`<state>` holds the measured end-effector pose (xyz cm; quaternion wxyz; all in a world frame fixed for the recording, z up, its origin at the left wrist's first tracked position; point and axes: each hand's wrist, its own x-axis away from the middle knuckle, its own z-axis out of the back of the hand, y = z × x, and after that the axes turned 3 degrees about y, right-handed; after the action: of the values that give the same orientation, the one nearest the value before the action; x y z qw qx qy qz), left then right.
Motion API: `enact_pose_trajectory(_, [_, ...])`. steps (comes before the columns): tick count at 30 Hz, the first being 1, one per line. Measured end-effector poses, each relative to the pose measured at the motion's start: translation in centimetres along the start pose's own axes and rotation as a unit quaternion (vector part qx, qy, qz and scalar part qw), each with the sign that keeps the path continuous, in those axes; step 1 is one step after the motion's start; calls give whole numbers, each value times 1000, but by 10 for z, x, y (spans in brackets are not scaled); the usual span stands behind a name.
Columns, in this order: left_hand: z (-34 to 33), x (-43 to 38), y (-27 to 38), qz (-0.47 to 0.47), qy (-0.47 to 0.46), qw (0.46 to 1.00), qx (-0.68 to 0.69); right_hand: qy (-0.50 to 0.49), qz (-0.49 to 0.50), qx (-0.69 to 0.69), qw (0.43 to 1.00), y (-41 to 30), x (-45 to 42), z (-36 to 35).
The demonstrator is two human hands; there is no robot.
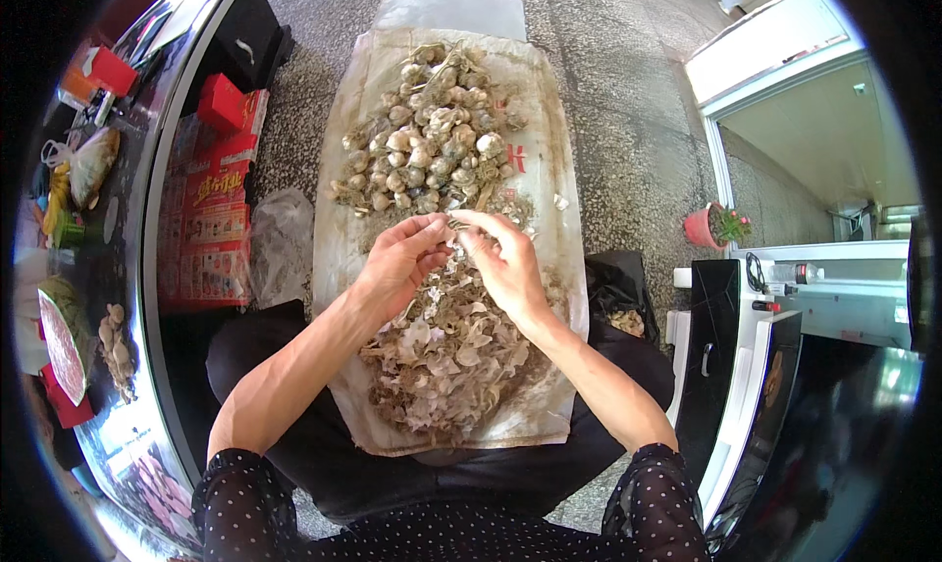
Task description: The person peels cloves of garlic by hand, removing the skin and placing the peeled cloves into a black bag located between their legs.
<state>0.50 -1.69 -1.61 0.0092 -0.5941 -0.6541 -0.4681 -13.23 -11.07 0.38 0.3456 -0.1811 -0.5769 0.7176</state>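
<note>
My left hand [405, 259] pinches a small pale piece of garlic [452, 240] between thumb and fingers. Close against it, my right hand [506, 257] curls its fingers around the same spot; its fingertips partly hide what is between them. Just beyond both hands lies a heap of garlic bulbs [423, 146], some with dry stalks and roots. Below the hands, a pile of loose papery garlic skins [464, 349] spreads towards my lap. Everything rests on a stained woven sack [548, 113] with red print, laid out between my knees.
A black plastic bag [618, 279] with pale pieces inside stands by my right knee. At left are a clear plastic bag [281, 242] and a glossy counter [151, 216] holding a cut watermelon [62, 341]. A potted plant [705, 225] and black-fronted drawers [712, 326] stand at right.
</note>
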Motion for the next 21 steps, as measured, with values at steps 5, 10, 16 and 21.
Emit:
enact_pose_trajectory(5, [-9, 7, -10, 6, -14, 1000, -15, 44, 156, 71, 984, 3, 10, 1])
enact_pose_trajectory(10, [-17, 19, -18, 18, -2, 1000, -10, 71, 195, 129, 970, 2, 12, 10])
enact_pose_trajectory(16, [-10, 16, -24, -27, -36, 998, -41, 59, 151, 139, 977, 9, 5, 9])
enact_pose_trajectory(21, [-17, 19, -23, -53, -64, 993, -81, 22, -13, 3, 1000, 26, 4, 10])
